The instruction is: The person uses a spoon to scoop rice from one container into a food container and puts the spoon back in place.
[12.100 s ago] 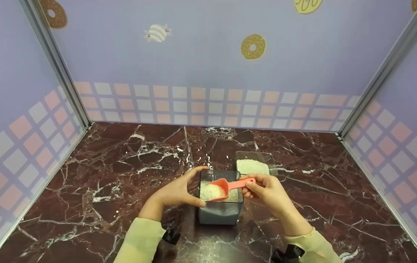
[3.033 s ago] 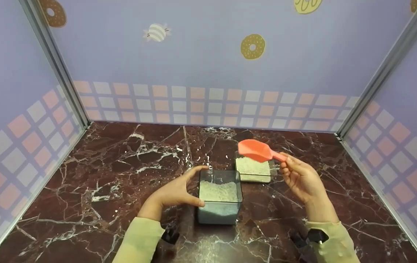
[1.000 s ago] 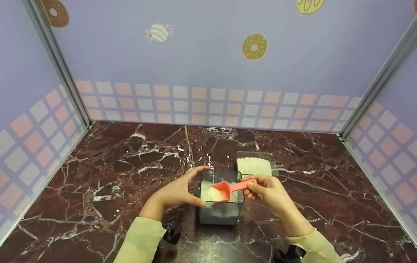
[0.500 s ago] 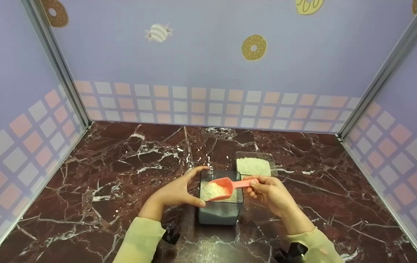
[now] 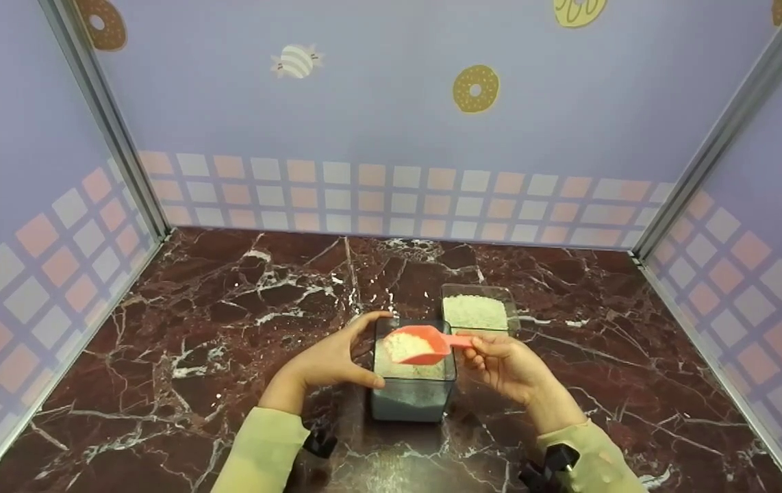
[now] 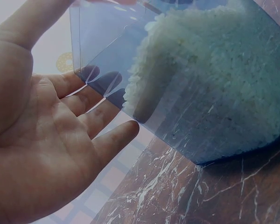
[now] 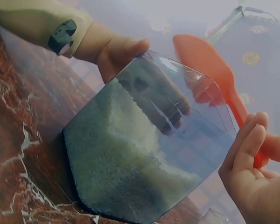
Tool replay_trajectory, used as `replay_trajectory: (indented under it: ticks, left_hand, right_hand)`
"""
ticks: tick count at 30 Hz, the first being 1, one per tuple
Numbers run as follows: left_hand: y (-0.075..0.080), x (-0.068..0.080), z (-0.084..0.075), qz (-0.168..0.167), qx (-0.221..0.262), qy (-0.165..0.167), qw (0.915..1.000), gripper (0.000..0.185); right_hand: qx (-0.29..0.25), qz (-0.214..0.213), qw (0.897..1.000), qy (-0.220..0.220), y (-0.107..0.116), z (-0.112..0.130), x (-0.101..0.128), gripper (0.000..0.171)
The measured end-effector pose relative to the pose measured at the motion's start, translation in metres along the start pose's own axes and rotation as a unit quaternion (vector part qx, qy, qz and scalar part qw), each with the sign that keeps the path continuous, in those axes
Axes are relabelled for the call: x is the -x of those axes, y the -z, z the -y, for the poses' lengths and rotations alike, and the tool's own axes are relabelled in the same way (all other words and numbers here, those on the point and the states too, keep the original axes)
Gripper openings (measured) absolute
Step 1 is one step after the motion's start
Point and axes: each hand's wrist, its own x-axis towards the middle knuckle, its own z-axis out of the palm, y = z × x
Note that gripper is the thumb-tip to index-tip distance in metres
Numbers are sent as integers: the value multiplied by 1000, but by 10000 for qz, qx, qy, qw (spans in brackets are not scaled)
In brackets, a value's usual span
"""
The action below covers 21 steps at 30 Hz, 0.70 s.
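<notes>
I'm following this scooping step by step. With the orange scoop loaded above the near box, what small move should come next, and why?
Probably carry the orange scoop, kept level, toward the far container. It holds rice and the right hand has it clear above the near box, which the left hand steadies.

no readable text

the walls [image 5: 391, 123] carry only doughnut and candy drawings; the clear box [image 5: 413, 383] and scoop [image 5: 418, 344] are unmarked.

Heaped white rice [image 7: 126, 158] masking fingers of the left hand [image 5: 326, 363] behind the clear square plastic container [image 7: 144, 144]; coral plastic scoop [image 7: 210, 70] handle end hidden within the right hand [image 7: 252, 182], itself cropped at frame edge
</notes>
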Motion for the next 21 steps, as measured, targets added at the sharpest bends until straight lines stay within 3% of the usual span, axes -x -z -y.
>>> replay_trajectory:
  ticks: [5,11,17,21]
  left_hand:
    - [0,0,0,0,-163,-28,9999,106]
    - [0,1,-1,-62,-250,61,9996,107]
    - [0,1,0,-75,-272,60,9996,105]
    - [-1,2,0,-89,-268,113,9995,105]
  right_hand:
    - [-244,365,9990,26,4,3,1,34]
    - [54,62,9995,291,8,18,9,32]
    - [111,-854,9929,825,18,38,21,29]
    - [378,-1982,9704,1328,29,43,20,26]
